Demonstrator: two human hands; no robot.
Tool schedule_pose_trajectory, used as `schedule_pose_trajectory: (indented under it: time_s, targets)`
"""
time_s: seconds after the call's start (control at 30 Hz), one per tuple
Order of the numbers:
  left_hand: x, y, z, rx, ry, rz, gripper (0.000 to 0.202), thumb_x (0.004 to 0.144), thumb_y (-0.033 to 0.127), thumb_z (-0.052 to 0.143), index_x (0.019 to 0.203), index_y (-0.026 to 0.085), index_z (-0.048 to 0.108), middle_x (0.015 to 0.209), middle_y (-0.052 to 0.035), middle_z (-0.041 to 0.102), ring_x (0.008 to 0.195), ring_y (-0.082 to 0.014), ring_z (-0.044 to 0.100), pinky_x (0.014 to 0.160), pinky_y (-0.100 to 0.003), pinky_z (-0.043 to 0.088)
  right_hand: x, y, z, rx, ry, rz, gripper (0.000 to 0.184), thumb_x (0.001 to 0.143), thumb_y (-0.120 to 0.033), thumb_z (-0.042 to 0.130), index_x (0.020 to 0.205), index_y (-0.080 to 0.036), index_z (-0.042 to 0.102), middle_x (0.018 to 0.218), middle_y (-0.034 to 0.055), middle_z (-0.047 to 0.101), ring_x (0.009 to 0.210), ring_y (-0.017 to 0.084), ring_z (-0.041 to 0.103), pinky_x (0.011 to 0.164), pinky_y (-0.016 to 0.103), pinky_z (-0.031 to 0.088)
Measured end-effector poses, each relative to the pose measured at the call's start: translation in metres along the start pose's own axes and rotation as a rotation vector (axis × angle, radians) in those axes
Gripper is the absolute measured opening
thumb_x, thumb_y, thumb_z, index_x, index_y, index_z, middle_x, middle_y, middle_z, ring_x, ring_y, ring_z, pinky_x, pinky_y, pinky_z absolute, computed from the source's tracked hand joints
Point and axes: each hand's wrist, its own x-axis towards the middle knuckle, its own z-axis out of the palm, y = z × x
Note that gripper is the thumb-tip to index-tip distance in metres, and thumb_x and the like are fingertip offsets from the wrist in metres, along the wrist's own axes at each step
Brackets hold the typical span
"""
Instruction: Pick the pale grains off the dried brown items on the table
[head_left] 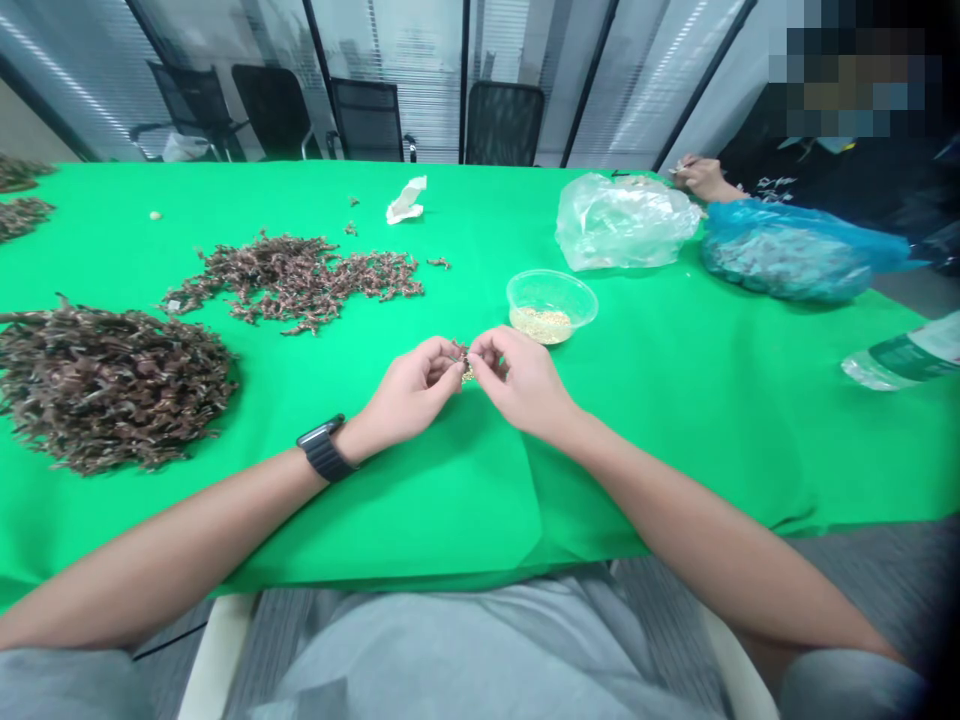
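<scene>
My left hand [414, 388] and my right hand [519, 378] meet over the green tablecloth [675, 400], fingertips pinched together on a small brown pod [465, 362] with yellowish bits showing between them. Both hands are closed on it. A black watch [325, 450] sits on my left wrist. Just beyond my right hand stands a clear plastic bowl [552, 305] holding small pale seeds.
A big heap of brown pods [105, 385] lies at the left, a looser spread [300, 278] behind it. A crumpled paper [406, 200], a clear bag [622, 222], a blue bag [795, 250] and a bottle [900, 358] lie around. Another person's hand [697, 178] works at far right.
</scene>
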Motion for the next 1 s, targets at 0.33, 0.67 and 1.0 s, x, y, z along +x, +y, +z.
schedule_pose_trajectory:
  time_s: [0.33, 0.67, 1.0]
  targets:
    - [0.0, -0.002, 0.0, 0.038, 0.002, 0.002, 0.02, 0.099, 0.037, 0.056, 0.105, 0.018, 0.056, 0.074, 0.0004, 0.061, 0.059, -0.0094, 0.05, 0.052, -0.021, 0.036, -0.001, 0.004, 0.001, -0.086, 0.003, -0.051, 0.007, 0.097, -0.023, 0.052, 0.093, -0.021, 0.057, 0.093, 0.0051, 0.061, 0.079, 0.017, 0.054, 0.073, 0.032, 0.041]
    - [-0.002, 0.002, 0.001, 0.127, 0.008, 0.058, 0.015, 0.099, 0.032, 0.055, 0.101, 0.017, 0.056, 0.076, -0.0016, 0.064, 0.064, -0.0116, 0.057, 0.057, -0.023, 0.041, -0.007, -0.011, 0.007, -0.321, 0.022, -0.087, 0.017, 0.101, -0.023, 0.045, 0.093, -0.02, 0.061, 0.098, 0.0123, 0.064, 0.094, 0.025, 0.057, 0.085, 0.038, 0.043]
    - [0.0, 0.003, -0.004, -0.051, -0.054, 0.008, 0.029, 0.099, 0.047, 0.054, 0.098, 0.018, 0.057, 0.077, -0.0007, 0.058, 0.058, -0.0099, 0.046, 0.052, -0.023, 0.036, 0.002, 0.005, 0.002, 0.259, 0.049, 0.216, 0.014, 0.087, -0.034, 0.069, 0.092, -0.022, 0.063, 0.082, 0.002, 0.062, 0.078, 0.017, 0.056, 0.07, 0.031, 0.045]
